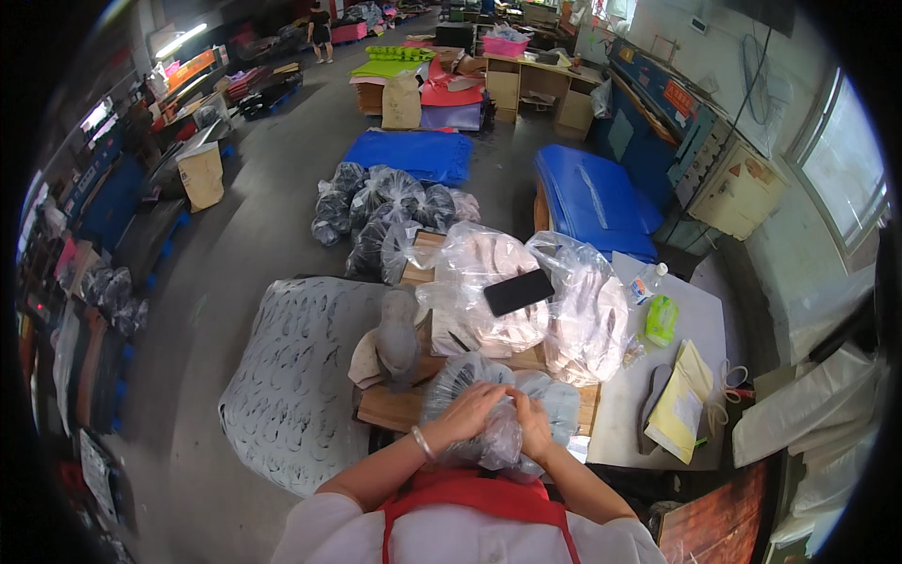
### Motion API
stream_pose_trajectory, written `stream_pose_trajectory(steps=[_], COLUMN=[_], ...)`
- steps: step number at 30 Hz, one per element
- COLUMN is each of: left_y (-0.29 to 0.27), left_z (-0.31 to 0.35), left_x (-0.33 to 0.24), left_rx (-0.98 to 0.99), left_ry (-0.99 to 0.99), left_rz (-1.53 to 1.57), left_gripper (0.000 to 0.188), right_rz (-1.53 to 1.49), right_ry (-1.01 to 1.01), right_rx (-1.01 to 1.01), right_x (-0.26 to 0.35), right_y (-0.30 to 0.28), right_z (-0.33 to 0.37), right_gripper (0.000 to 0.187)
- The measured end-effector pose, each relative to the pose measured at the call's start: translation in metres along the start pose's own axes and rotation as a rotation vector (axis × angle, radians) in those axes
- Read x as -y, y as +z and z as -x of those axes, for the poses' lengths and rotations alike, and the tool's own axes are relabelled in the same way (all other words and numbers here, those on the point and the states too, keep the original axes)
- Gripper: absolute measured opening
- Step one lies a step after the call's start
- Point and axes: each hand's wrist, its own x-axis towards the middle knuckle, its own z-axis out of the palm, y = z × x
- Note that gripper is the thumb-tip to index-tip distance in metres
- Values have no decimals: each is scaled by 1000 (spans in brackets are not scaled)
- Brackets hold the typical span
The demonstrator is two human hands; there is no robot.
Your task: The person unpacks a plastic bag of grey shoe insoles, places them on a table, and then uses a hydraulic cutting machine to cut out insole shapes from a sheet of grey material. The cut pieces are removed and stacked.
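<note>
A clear plastic bag [503, 449] with dark grey contents lies at the table's near edge, right in front of my body. My left hand [473, 411] and my right hand [532, 428] meet over it, fingers closed on the gathered plastic at its middle. What the fingertips pinch is partly hidden. Left of the bag stands a stack of grey, sole-shaped pieces [398, 329], with beige ones beside it. Beyond my hands lie two clear bags of pale pink pieces, a left one [484, 254] and a right one [587, 324]. A black phone [519, 293] rests on the left one.
A grey stack with shoe-shaped prints [305, 357] sits left of the wooden tabletop [383, 409]. On the right are a plastic bottle [648, 282], a green packet [661, 321], a yellow pad [680, 404] and scissors [728, 395]. Black bags [376, 202] and blue sheets [597, 202] lie beyond.
</note>
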Motion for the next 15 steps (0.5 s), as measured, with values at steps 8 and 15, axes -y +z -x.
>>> stream_pose_trajectory(steps=[8, 15], left_y=[24, 51], left_z=[-11, -3], left_x=[32, 37], left_rx=[228, 74], left_ry=[-139, -113], left_rz=[137, -82], left_gripper=[29, 21], right_rz=[-178, 31], right_ry=[160, 196], right_rx=[84, 57], right_x=[-23, 4], right_y=[-16, -10], right_z=[-4, 6], right_gripper=[44, 48])
